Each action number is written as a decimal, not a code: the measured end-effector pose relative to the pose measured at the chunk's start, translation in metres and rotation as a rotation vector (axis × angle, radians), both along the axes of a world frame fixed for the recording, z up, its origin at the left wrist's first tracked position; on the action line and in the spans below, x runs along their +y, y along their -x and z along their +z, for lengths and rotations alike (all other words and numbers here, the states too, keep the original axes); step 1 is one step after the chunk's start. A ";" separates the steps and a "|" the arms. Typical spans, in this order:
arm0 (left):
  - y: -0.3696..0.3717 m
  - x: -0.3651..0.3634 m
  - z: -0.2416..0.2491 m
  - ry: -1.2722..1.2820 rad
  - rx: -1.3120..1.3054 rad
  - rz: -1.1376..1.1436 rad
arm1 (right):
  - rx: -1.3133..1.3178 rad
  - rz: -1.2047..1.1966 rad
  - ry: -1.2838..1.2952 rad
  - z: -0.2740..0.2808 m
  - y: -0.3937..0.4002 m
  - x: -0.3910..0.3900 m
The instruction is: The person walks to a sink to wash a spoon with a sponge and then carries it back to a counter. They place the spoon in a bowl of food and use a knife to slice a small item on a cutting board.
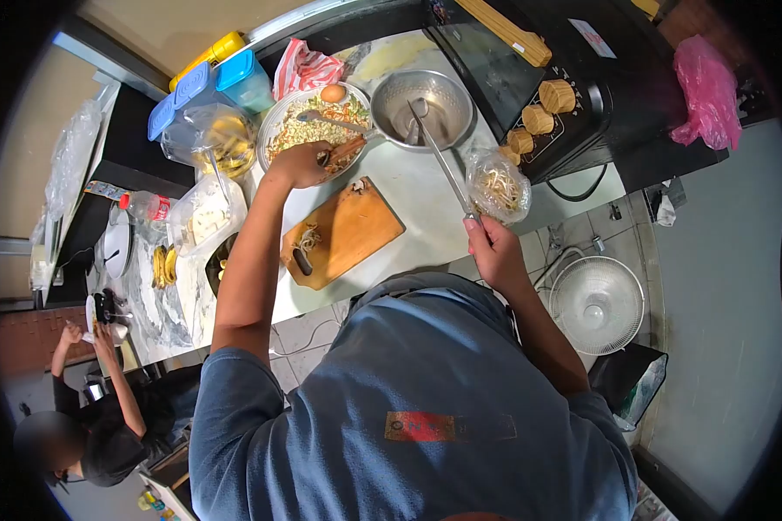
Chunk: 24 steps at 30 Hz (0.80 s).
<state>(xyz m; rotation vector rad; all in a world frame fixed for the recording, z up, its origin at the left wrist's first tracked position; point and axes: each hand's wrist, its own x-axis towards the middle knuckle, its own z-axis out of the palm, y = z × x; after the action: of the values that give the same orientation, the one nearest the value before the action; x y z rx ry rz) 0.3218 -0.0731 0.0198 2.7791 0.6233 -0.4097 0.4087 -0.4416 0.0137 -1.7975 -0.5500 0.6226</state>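
My left hand [300, 165] is closed on a wooden-handled utensil [347, 149] at the near rim of a plate [274, 126] heaped with chopped vegetables, a whole egg [333, 92] and a spoon. My right hand [493, 246] grips the end of a long metal ladle [439, 156]; its head rests inside the empty steel bowl [421, 106]. A clear bag of bean sprouts [498, 187] lies right beside the ladle's handle. Between my arms lies a wooden cutting board [347, 230] with a few scraps and a dark piece on it.
A black appliance [582, 78] with round wooden pieces stands at the back right, a pink bag [708, 91] beyond it. Blue-lidded containers [235, 78], plastic bags, a bottle [152, 207] and bananas [163, 265] crowd the left. A fan [597, 304] is on the floor. Another person [96, 417] sits lower left.
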 end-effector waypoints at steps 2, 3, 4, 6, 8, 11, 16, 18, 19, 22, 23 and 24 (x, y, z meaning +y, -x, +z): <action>0.002 0.008 -0.007 -0.027 -0.004 0.014 | 0.011 0.027 0.019 -0.001 -0.001 0.000; 0.001 0.010 -0.006 -0.022 -0.003 0.020 | 0.023 0.051 0.034 -0.001 -0.002 0.000; -0.001 0.012 -0.006 -0.027 0.012 0.066 | 0.024 0.058 0.038 -0.003 -0.001 0.001; -0.002 0.012 -0.002 -0.040 -0.026 0.150 | 0.010 0.073 0.012 -0.005 0.001 0.003; -0.001 0.028 -0.016 -0.066 -0.100 0.172 | 0.002 0.095 0.036 -0.006 0.002 0.005; 0.003 0.035 -0.026 -0.104 -0.216 0.233 | 0.014 0.138 0.105 -0.002 0.002 0.008; 0.038 0.030 -0.033 -0.239 -0.553 0.404 | 0.067 0.171 0.121 -0.006 0.007 0.016; 0.061 0.008 -0.026 -0.053 -0.610 0.428 | 0.113 0.178 0.104 -0.010 0.008 0.020; 0.073 -0.005 -0.028 -0.050 -0.600 0.444 | 0.122 0.191 0.113 -0.010 0.009 0.021; 0.101 -0.039 -0.023 0.219 -0.413 0.464 | 0.178 0.209 0.174 -0.012 0.009 0.031; 0.108 -0.052 -0.021 0.186 -0.364 0.456 | 0.189 0.248 0.157 -0.017 0.009 0.032; 0.114 -0.060 -0.021 0.203 -0.337 0.477 | 0.200 0.288 0.140 -0.020 0.010 0.034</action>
<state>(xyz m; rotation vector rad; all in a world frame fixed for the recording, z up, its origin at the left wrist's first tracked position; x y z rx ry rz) 0.2073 -0.1331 -0.0015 2.3265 1.0491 0.0895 0.3988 -0.4078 -0.0063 -1.7732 -0.6460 1.0489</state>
